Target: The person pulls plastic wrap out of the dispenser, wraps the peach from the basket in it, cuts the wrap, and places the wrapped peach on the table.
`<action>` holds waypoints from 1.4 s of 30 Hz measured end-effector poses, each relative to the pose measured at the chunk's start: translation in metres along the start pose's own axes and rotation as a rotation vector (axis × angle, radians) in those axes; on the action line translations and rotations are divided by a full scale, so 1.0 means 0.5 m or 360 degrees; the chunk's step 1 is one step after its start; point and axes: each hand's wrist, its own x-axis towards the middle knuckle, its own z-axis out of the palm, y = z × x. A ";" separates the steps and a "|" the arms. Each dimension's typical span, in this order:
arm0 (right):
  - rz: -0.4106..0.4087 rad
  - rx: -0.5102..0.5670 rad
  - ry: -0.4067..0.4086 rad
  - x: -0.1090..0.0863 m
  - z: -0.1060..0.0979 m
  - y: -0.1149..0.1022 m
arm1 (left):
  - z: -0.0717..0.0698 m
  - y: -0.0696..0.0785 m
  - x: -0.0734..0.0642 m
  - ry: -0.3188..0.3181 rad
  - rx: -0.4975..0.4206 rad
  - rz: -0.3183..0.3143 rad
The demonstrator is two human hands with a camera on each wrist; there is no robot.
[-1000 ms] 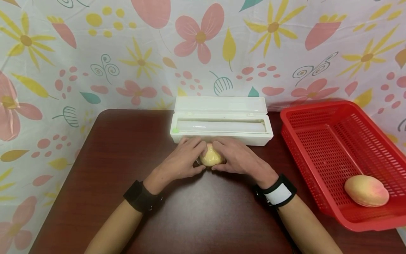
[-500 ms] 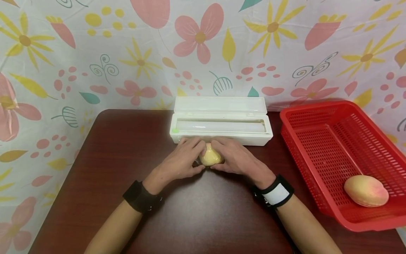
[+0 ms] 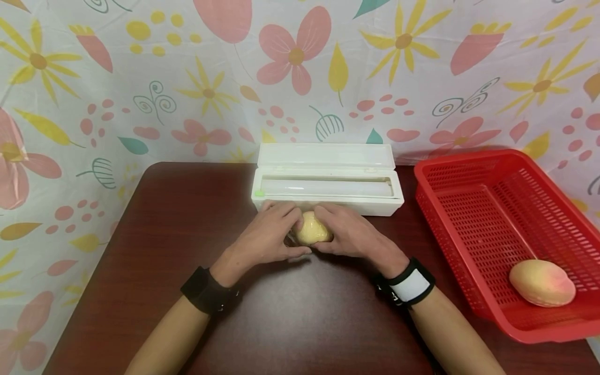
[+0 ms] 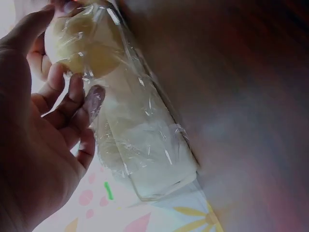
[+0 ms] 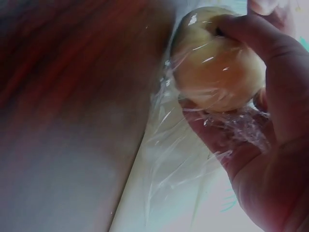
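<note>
A pale yellow peach (image 3: 313, 230) wrapped in clear cling film sits between both hands, just in front of the white cling film box. The left hand (image 3: 264, 234) grips its left side, its thumb stretched along the near side. In the left wrist view, loose cling film (image 4: 140, 130) hangs beside the curled lower fingers. From the right, the right hand (image 3: 351, 232) holds the peach. Its thumb presses on the film-covered skin in the right wrist view, and bunched film (image 5: 246, 126) lies near its palm. The hands hide the peach's sides and far face.
Behind the hands stands the white cling film box (image 3: 375, 208), lid up, with a roll (image 3: 323, 187) inside. A red plastic basket (image 3: 487, 219) on the right holds another peach (image 3: 541, 282). The dark red table (image 3: 290, 323) meets a flower-patterned cloth (image 3: 187, 78) behind.
The left thumb has shifted a little to the right and straightened. The peach looks slightly turned between the hands. The box and basket stay put.
</note>
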 end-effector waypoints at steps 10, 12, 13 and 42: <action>0.0058 0.0086 0.0062 -0.002 -0.019 -0.008 | -0.021 0.003 0.007 0.0326 0.0014 0.0004; 0.0057 0.0080 0.0087 -0.002 -0.023 -0.010 | -0.024 0.001 0.007 0.0440 -0.0015 -0.0002; 0.0059 0.0084 0.0098 -0.002 -0.025 -0.012 | -0.026 0.000 0.007 0.0505 -0.0033 -0.0008; 0.0105 0.0088 0.0804 0.002 -0.052 -0.033 | -0.039 0.020 0.016 0.1234 -0.1631 -0.0665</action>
